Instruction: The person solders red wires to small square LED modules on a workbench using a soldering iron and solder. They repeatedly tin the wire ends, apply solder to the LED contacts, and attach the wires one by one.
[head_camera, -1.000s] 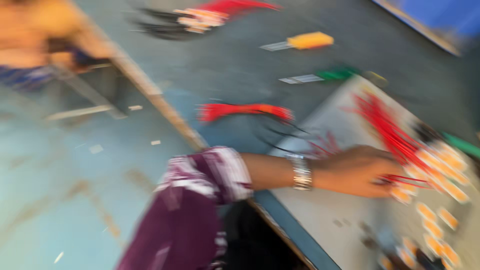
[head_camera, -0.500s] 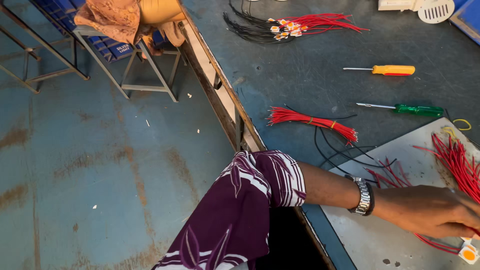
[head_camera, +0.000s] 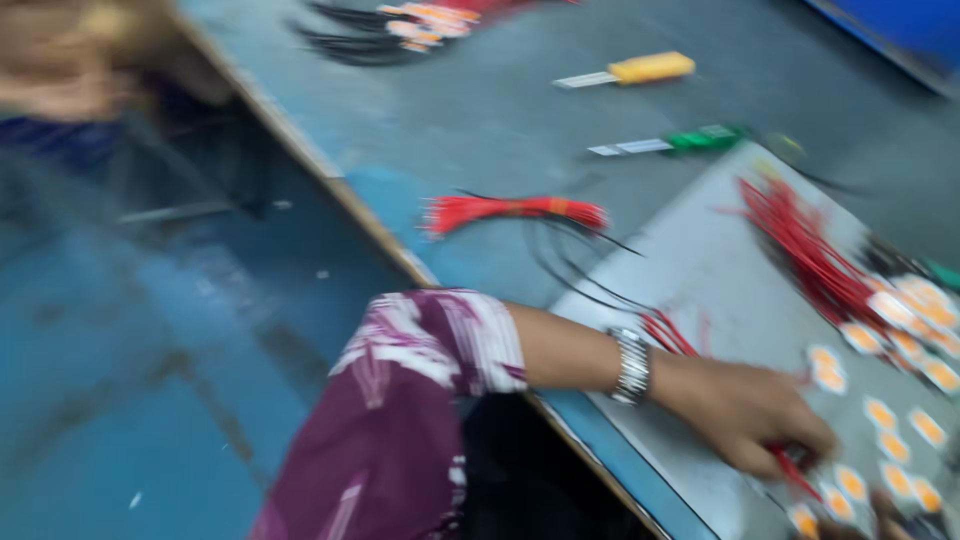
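Head view showed the left hand (head_camera: 745, 412) near the grey board's (head_camera: 700, 280) front edge, fingers pinched on a red wire (head_camera: 790, 468) running toward the near-right corner, small orange chips (head_camera: 880, 412) just beside.

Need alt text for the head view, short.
A hand with a metal wristwatch reaches across a grey board, fingers on a red wire among small orange-and-white parts. Beyond lie a bundle of red wires and two screwdrivers, yellow-handled and green-handled. The picture is blurred.
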